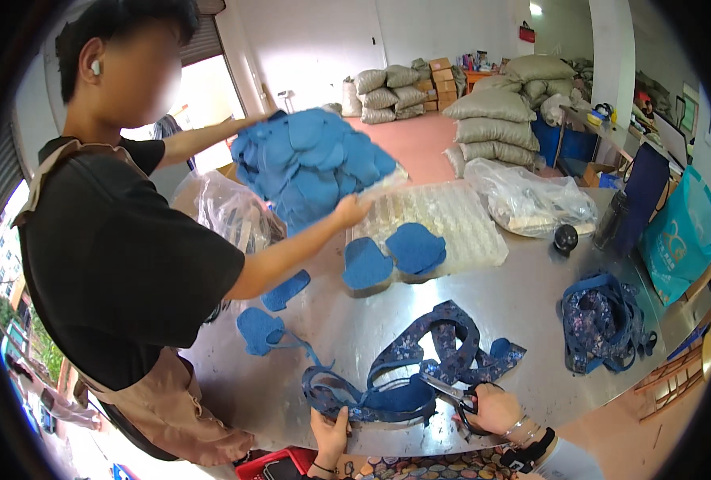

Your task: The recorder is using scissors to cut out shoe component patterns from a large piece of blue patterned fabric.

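My left hand pinches the near edge of a dark blue floral fabric strip at the front of the metal table. In my right hand is a pair of black-handled scissors, its blades pointing left over the strip. Whether the blades are cutting cloth I cannot tell. The strip loops away from me across the tabletop, and its far coil lies beyond the scissors. Left of it, a plain blue cloth piece trails a thin tail toward the strip.
At the left a person holds up a heap of blue cloth pieces. Two blue pieces lie by a translucent plastic-wrapped slab. A floral strip bundle, a black bottle and a teal bag are on the right.
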The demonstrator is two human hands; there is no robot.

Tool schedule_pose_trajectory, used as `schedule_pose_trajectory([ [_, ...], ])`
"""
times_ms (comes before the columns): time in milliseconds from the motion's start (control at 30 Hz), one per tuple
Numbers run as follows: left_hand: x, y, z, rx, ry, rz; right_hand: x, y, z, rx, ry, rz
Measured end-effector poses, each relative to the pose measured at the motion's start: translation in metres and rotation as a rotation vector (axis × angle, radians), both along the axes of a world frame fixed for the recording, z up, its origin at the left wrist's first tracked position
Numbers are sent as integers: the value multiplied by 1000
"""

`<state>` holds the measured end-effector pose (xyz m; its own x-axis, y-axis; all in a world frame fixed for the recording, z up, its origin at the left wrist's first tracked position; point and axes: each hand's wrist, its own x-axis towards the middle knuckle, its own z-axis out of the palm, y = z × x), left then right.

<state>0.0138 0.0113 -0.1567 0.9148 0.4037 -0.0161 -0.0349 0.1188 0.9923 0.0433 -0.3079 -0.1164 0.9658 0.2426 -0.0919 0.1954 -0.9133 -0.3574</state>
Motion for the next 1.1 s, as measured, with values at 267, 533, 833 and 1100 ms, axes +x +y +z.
schedule_pose_trajectory([
  [267,10,-16,5,-81,-6,-42,-2,-1,-9,-7,-55,-26],
  [533,8,-15,-2,-8,-39,-82,-8,4,-14,81,-230,-61],
  [833,9,-16,0,1,-51,-77,-9,5,-16,123,-290,-75],
  [1100,9,-15,1,9,-40,-68,-8,7,-18,107,-313,-70],
])
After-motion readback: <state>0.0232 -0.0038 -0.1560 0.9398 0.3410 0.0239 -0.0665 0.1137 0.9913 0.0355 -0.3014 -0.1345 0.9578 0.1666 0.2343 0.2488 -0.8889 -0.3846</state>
